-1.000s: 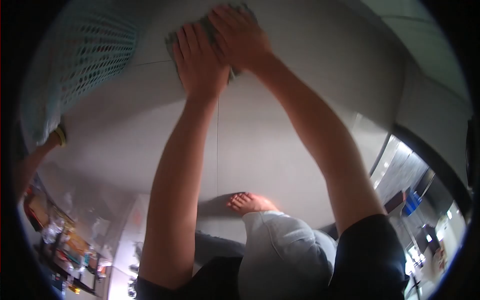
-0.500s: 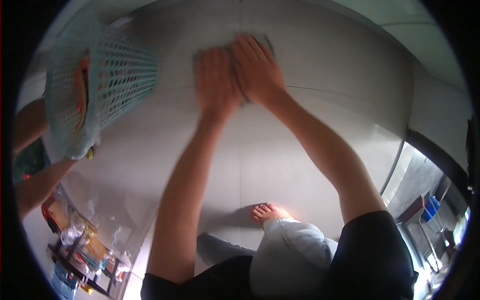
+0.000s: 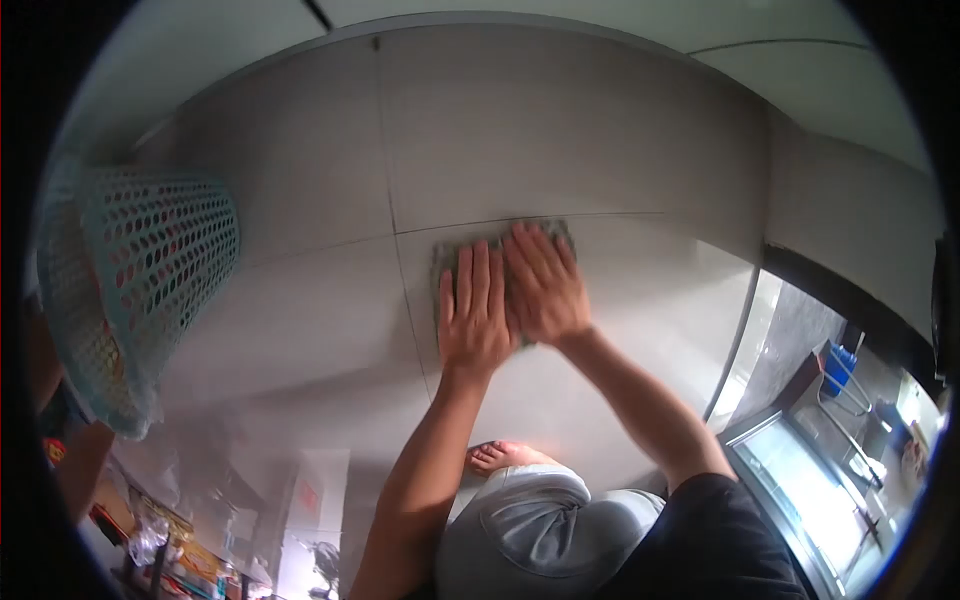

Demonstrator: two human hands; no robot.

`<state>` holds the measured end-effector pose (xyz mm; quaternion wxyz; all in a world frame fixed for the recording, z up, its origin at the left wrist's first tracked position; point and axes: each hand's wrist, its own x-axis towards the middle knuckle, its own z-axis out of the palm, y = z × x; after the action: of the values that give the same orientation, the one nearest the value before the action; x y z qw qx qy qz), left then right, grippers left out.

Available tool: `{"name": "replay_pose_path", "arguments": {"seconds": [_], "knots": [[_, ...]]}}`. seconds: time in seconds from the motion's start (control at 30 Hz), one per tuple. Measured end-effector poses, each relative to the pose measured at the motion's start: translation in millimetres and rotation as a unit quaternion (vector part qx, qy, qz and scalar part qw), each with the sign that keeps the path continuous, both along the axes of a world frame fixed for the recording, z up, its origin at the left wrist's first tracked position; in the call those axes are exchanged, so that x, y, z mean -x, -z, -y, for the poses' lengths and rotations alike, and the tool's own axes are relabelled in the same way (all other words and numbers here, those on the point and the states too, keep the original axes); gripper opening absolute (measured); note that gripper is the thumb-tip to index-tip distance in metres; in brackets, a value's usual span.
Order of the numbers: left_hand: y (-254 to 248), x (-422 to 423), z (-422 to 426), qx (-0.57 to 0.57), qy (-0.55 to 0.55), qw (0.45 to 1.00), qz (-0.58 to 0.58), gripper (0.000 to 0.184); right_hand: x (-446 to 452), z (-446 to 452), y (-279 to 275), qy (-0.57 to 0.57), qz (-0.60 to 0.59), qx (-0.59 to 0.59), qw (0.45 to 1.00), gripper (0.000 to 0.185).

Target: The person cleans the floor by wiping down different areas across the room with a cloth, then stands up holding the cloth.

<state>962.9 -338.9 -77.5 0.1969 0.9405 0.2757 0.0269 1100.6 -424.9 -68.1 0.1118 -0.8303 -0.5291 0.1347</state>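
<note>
A greyish-green cloth point(image 3: 450, 262) lies on the pale tiled floor point(image 3: 300, 320). My left hand point(image 3: 478, 315) presses flat on the cloth's left half, fingers stretched out and slightly apart. Beside it my right hand point(image 3: 545, 290) rests flat over the right half, its fingers extended and angled to the left. The two hands touch or nearly touch at the thumbs, and most of the cloth is hidden beneath them.
At left, another person's arm point(image 3: 88, 470) is near a tilted light-green perforated basket point(image 3: 165, 240). Clutter on a rack point(image 3: 185, 555) stands at lower left. My bare foot point(image 3: 508, 456) is on the floor. A doorway with a blue container point(image 3: 840, 368) lies at right.
Both hands and the cloth have moved back toward my body and somewhat right across the floor. The view has shifted, and the basket now appears lower and further left.
</note>
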Motion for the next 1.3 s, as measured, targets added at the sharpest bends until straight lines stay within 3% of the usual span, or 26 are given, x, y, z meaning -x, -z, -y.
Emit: {"name": "replay_pose_path", "arguments": {"seconds": [0.27,0.47,0.57,0.63,0.7,0.73,0.77,0.8,0.83,0.87,0.9,0.93,0.97,1.03,1.07,1.23,1.3], "knots": [[11,-142,-131,-0.055,0.054,0.996,0.038,0.064,-121,-102,14,0.023,0.098,-0.034,0.994,0.060],[22,-180,-182,-0.089,0.097,0.988,0.085,0.064,-158,-148,20,0.041,0.082,-0.060,0.994,0.059],[27,-194,-193,-0.125,0.085,0.982,0.117,0.062,-173,-162,30,0.028,0.129,-0.083,0.988,0.059],[20,-197,-195,-0.064,0.052,0.989,0.120,0.060,-186,-169,26,0.013,0.124,-0.051,0.991,0.060],[8,-191,-182,-0.107,0.052,0.992,0.040,0.061,-174,-173,25,-0.026,0.094,-0.024,0.995,0.061],[1,-189,-178,-0.140,0.072,0.987,-0.030,0.062,-166,-162,28,-0.018,0.142,-0.015,0.990,0.063],[-8,-173,-160,-0.116,0.071,0.989,-0.055,0.062,-155,-146,32,-0.005,0.191,-0.002,0.982,0.065],[-19,-149,-135,-0.093,0.073,0.990,-0.073,0.062,-129,-118,26,0.017,0.149,0.001,0.989,0.066],[-4,-116,-99,-0.110,0.103,0.987,-0.061,0.061,-93,-78,19,0.035,0.112,0.004,0.993,0.068],[8,-74,-60,-0.045,0.111,0.993,-0.017,0.057,-60,-35,30,0.023,0.105,0.023,0.994,0.067],[13,-34,-24,-0.069,0.057,0.993,0.080,0.054,-29,-8,36,0.014,0.106,0.038,0.994,0.067],[17,-6,0,-0.076,0.046,0.995,0.046,0.051,-6,2,18,0.020,0.011,0.154,0.988,0.067],[19,-5,-2,-0.062,0.040,0.997,0.035,0.051,-5,17,28,-0.035,0.051,0.036,0.997,0.066],[9,4,10,-0.014,0.039,0.999,-0.026,0.052,-8,8,10,-0.041,0.029,0.010,0.999,0.063],[-1,0,8,-0.015,0.020,1.000,-0.019,0.051,-6,11,11,-0.030,0.018,0.042,0.999,0.072],[13,-4,10,-0.027,0.005,1.000,0.006,0.051,-10,8,16,-0.033,0.020,0.047,0.998,0.075],[-1,-6,11,0.022,-0.024,0.999,0.016,0.050,-7,11,5,-0.043,0.027,0.091,0.995,0.074]]}}
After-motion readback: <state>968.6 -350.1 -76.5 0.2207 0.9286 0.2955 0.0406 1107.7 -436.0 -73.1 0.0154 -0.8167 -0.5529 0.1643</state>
